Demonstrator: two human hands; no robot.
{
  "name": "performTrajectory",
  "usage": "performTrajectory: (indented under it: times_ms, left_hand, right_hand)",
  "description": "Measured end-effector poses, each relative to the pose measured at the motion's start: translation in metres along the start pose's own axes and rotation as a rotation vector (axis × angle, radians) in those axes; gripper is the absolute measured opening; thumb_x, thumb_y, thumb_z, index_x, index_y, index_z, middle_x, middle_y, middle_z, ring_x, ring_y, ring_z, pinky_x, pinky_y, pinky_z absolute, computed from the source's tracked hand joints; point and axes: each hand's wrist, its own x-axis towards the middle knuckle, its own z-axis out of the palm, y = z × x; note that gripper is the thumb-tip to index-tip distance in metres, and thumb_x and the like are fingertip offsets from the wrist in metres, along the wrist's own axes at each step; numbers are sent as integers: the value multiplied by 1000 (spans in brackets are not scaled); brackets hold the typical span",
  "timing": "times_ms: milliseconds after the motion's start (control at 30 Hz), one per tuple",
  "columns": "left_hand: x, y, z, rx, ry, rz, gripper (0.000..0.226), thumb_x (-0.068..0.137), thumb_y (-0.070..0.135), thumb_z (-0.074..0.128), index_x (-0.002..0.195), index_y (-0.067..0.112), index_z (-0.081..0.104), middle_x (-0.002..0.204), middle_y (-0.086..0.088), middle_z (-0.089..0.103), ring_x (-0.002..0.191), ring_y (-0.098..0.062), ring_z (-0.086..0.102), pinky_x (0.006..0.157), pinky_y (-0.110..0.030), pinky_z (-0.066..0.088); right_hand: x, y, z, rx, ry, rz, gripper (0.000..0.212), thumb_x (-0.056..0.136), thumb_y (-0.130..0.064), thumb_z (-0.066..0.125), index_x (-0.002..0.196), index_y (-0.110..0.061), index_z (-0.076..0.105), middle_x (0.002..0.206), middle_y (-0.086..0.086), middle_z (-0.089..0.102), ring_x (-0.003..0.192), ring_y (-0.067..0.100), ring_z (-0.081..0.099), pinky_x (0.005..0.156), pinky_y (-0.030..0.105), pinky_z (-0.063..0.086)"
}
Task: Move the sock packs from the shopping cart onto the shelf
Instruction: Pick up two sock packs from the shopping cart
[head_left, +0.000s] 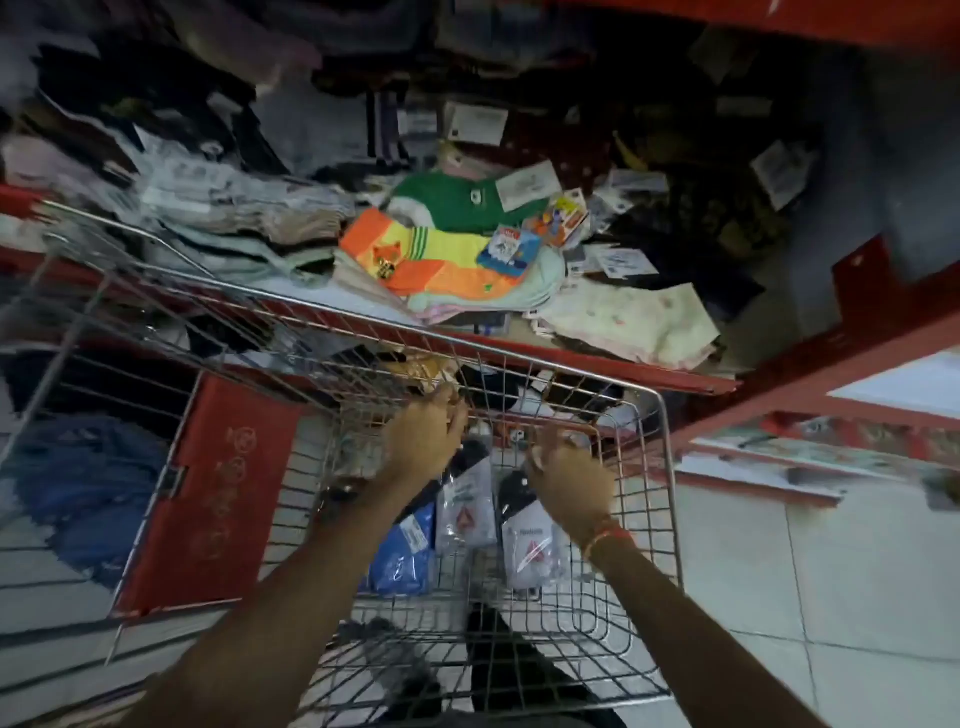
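Three sock packs left on cart floor; shelf beyond the cart already piled. My left hand and right hand reach in, fingers curled, gripping nothing.

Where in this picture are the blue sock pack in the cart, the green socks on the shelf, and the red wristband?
Blue sock pack (402, 556): head view, middle of its plastic wrapper.
Green socks (452, 200): head view, middle of the green fabric.
Red wristband (610, 538): head view, on the band around the right wrist.
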Motion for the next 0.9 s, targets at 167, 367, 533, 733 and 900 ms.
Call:
performTrajectory:
  times_ms: [167, 367, 533, 733, 900]
  left_hand:
    - [6, -18, 76, -46, -372, -395, 69, 92, 41, 55, 143, 4, 27, 136, -28, 43, 119, -42, 47, 94, -45, 47]
    - [8, -22, 137, -36, -414, -497, 80, 89, 50, 55, 149, 10, 20, 154, -30, 4, 139, -44, 19, 110, -45, 32]
    - [-13, -21, 149, -99, -373, -474, 90, 88, 52, 55, 153, 22, 0, 154, -26, 8, 139, -39, 20, 107, -45, 38]
    - [-40, -4, 157, -58, -350, -415, 103, 80, 63, 58, 151, 24, -6, 152, -26, 14, 137, -36, 26, 107, -40, 37]
    - [-41, 1, 160, 36, -387, -478, 109, 74, 62, 65, 151, 31, -5, 147, -26, 24, 132, -38, 34, 104, -43, 43]
  right_hand:
    - [-15, 31, 92, 175, -327, 339, 115, 72, -37, 82, 152, -21, 0, 149, 24, 27, 130, 45, 41, 102, 55, 47]
    - [-18, 44, 140, -3, -261, 321, 124, 79, -64, 62, 140, -18, -36, 159, 26, -9, 142, 45, 20, 103, 56, 45]
    - [-7, 50, 137, 7, -98, 279, 110, 80, -56, 64, 149, -19, -13, 159, 25, 10, 130, 44, 42, 93, 55, 52]
    - [20, 70, 119, 22, -91, 276, 110, 76, -56, 69, 149, -29, -9, 155, 31, 9, 136, 47, 30, 99, 60, 47]
    - [39, 60, 111, -74, -56, 340, 94, 77, -63, 61, 137, -19, 5, 147, 25, 29, 130, 39, 39, 97, 52, 50]
